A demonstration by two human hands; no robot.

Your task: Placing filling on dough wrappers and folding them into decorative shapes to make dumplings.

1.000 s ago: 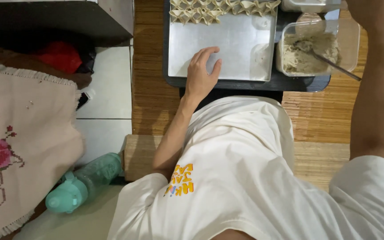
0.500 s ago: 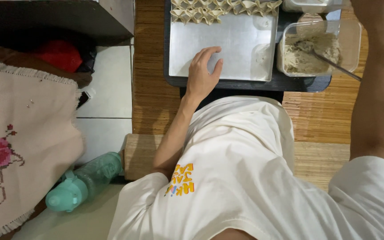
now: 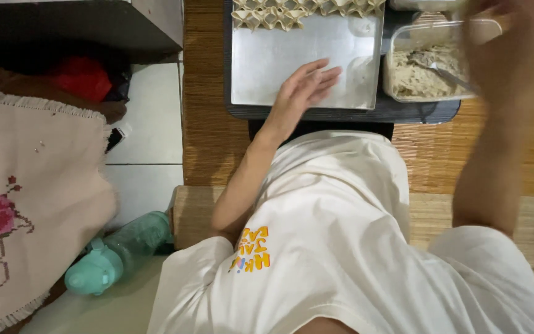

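Head view: seated at a low work surface, a person rests the left hand, fingers loosely spread and empty, on a steel tray below rows of folded dumplings. The blurred right hand, grip unclear, hovers over the filling tub. Filling appears under way; scooping likely needs a steady spoon.

Matt metal tray, woven mat

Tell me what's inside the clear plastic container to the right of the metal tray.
The clear plastic container holds a pale, crumbly minced filling with a metal utensil resting in it. The blurred right hand covers its upper right corner.
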